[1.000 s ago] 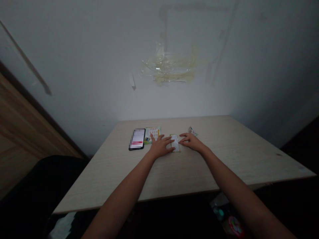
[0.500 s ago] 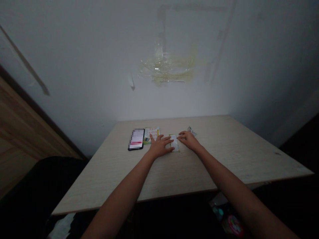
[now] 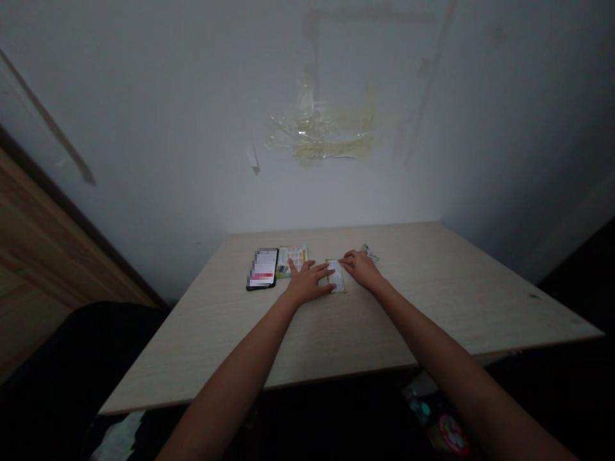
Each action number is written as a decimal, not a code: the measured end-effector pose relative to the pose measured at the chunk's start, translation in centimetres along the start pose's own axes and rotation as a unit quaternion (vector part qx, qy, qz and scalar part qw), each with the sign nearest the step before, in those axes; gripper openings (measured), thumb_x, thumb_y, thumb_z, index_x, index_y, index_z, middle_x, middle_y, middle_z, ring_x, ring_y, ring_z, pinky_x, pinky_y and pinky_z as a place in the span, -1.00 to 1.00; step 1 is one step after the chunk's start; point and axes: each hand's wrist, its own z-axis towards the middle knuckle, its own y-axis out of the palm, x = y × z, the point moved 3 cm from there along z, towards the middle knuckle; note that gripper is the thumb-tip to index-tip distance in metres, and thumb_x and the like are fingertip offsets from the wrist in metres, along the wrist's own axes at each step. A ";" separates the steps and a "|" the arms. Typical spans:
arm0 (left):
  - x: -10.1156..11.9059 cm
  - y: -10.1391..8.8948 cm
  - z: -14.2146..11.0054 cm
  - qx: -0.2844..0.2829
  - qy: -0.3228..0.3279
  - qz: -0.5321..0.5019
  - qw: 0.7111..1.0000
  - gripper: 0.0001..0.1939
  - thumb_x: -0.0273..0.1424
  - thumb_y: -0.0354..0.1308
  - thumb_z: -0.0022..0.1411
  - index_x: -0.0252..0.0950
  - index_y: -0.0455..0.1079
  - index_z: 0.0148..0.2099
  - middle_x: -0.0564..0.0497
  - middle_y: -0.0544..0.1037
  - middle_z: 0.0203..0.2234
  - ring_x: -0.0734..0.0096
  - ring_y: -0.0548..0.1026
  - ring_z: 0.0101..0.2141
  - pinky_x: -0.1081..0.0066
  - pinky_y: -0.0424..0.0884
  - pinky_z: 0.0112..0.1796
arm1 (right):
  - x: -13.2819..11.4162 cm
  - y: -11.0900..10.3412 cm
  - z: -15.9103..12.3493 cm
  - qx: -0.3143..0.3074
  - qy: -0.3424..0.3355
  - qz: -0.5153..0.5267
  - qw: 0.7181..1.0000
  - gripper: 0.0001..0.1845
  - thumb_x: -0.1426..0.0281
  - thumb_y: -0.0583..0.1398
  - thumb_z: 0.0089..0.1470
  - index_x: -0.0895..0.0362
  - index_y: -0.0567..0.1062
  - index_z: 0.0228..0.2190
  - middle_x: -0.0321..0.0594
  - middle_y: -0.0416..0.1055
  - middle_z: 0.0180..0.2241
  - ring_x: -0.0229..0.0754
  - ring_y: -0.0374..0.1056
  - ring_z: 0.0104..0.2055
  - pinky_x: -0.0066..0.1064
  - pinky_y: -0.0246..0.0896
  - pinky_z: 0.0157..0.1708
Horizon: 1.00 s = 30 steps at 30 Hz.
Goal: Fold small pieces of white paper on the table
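A small white and green printed paper (image 3: 338, 276) lies flat on the light wooden table (image 3: 432, 307). My left hand (image 3: 307, 282) rests flat on the table with its fingers spread, the fingertips pressing the paper's left edge. My right hand (image 3: 361, 269) lies on the table at the paper's right edge, its fingers curled a little and touching the upper right corner. Neither hand has lifted anything.
A black phone (image 3: 263, 269) with a lit screen lies left of my left hand. Beside it is a colourful printed card (image 3: 293, 257). A small wrapper (image 3: 371, 252) lies behind my right hand. The wall behind carries old tape marks (image 3: 327, 131). Coloured items (image 3: 444, 432) sit on the floor under the table.
My right hand has slid slightly left and back along the paper's edge, with its fingers drawn in a little. The left hand and the paper have hardly moved.
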 end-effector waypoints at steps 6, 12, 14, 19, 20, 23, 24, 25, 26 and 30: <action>-0.1 0.2 0.1 0.008 0.004 -0.003 1.000 -0.45 0.14 0.00 0.24 0.26 0.24 0.25 0.18 0.28 0.29 -0.14 0.10 0.29 -0.55 -0.58 0.07 | -0.6 0.0 0.2 -0.009 0.022 -0.006 1.000 -0.69 0.30 0.13 0.24 -0.04 0.58 -0.04 -0.09 0.42 -0.01 0.05 0.26 0.07 0.01 0.09 0.17; -0.1 0.2 0.0 0.016 0.005 -0.007 1.000 -0.46 0.13 0.01 0.25 0.26 0.25 0.24 0.18 0.29 0.29 -0.10 0.12 0.28 -0.52 -0.61 0.08 | -1.3 -0.2 -0.3 0.001 0.036 -0.022 0.999 -0.66 0.30 0.11 0.25 -0.02 0.56 -0.01 -0.07 0.40 0.02 0.08 0.25 0.07 0.01 0.13 0.13; 0.0 0.1 0.0 0.015 0.006 -0.009 1.000 -0.46 0.13 0.01 0.25 0.25 0.26 0.24 0.17 0.29 0.29 -0.12 0.12 0.28 -0.52 -0.60 0.08 | -1.2 -0.3 -0.6 0.009 0.033 -0.012 0.999 -0.65 0.28 0.11 0.24 -0.01 0.55 0.00 -0.08 0.42 0.01 0.07 0.26 0.07 0.00 0.14 0.13; 0.1 0.0 0.0 0.015 0.006 -0.010 1.000 -0.47 0.13 0.00 0.25 0.25 0.27 0.23 0.17 0.30 0.28 -0.12 0.13 0.28 -0.50 -0.62 0.09 | -0.8 -0.4 -1.0 0.011 0.021 0.021 0.999 -0.66 0.25 0.15 0.21 0.06 0.60 -0.07 -0.10 0.48 -0.05 0.01 0.31 0.03 -0.08 0.17 0.13; 0.1 0.0 0.0 0.017 0.006 -0.011 1.000 -0.47 0.13 0.00 0.24 0.25 0.27 0.23 0.18 0.30 0.28 -0.12 0.13 0.28 -0.50 -0.62 0.09 | -0.7 -0.4 -1.0 0.013 0.020 0.021 1.000 -0.67 0.24 0.16 0.20 0.06 0.61 -0.10 -0.10 0.49 -0.05 0.01 0.31 0.03 -0.08 0.17 0.13; 0.2 -0.1 0.0 0.016 0.007 -0.011 1.000 -0.46 0.14 0.00 0.24 0.25 0.27 0.23 0.18 0.30 0.28 -0.11 0.13 0.28 -0.51 -0.61 0.09 | -0.6 -0.5 -1.0 0.021 0.023 0.020 0.999 -0.70 0.25 0.19 0.16 0.05 0.64 -0.14 -0.11 0.50 -0.05 0.00 0.33 0.03 -0.08 0.18 0.13; 0.2 -0.1 0.0 0.015 0.006 -0.011 1.000 -0.46 0.14 0.00 0.24 0.25 0.27 0.23 0.18 0.30 0.28 -0.12 0.13 0.28 -0.51 -0.61 0.09 | -0.6 -0.5 -1.0 0.022 0.024 0.023 0.999 -0.71 0.25 0.20 0.15 0.04 0.64 -0.15 -0.12 0.50 -0.05 -0.01 0.34 0.03 -0.09 0.18 0.13; 0.2 -0.1 0.0 0.014 0.005 -0.011 1.000 -0.46 0.14 0.00 0.24 0.25 0.27 0.23 0.18 0.30 0.29 -0.13 0.13 0.28 -0.51 -0.60 0.09 | -0.5 -0.5 -0.9 0.022 0.026 0.026 0.999 -0.72 0.26 0.21 0.14 0.04 0.64 -0.16 -0.12 0.50 -0.05 -0.02 0.34 0.03 -0.09 0.19 0.13; 0.2 -0.1 0.0 0.013 0.005 -0.011 1.000 -0.46 0.14 -0.01 0.24 0.25 0.27 0.23 0.18 0.30 0.29 -0.13 0.13 0.28 -0.51 -0.60 0.09 | -0.5 -0.5 -0.9 0.021 0.026 0.028 0.999 -0.72 0.26 0.22 0.12 0.04 0.64 -0.16 -0.13 0.50 -0.05 -0.02 0.35 0.03 -0.09 0.19 0.13; 0.2 -0.1 0.0 0.014 0.006 -0.009 1.000 -0.46 0.14 -0.01 0.24 0.26 0.26 0.24 0.18 0.30 0.28 -0.12 0.13 0.28 -0.53 -0.59 0.09 | -0.3 -0.5 -0.9 0.012 0.024 0.038 0.999 -0.71 0.27 0.25 0.10 0.07 0.64 -0.16 -0.10 0.49 -0.04 -0.02 0.35 0.06 -0.09 0.15 0.17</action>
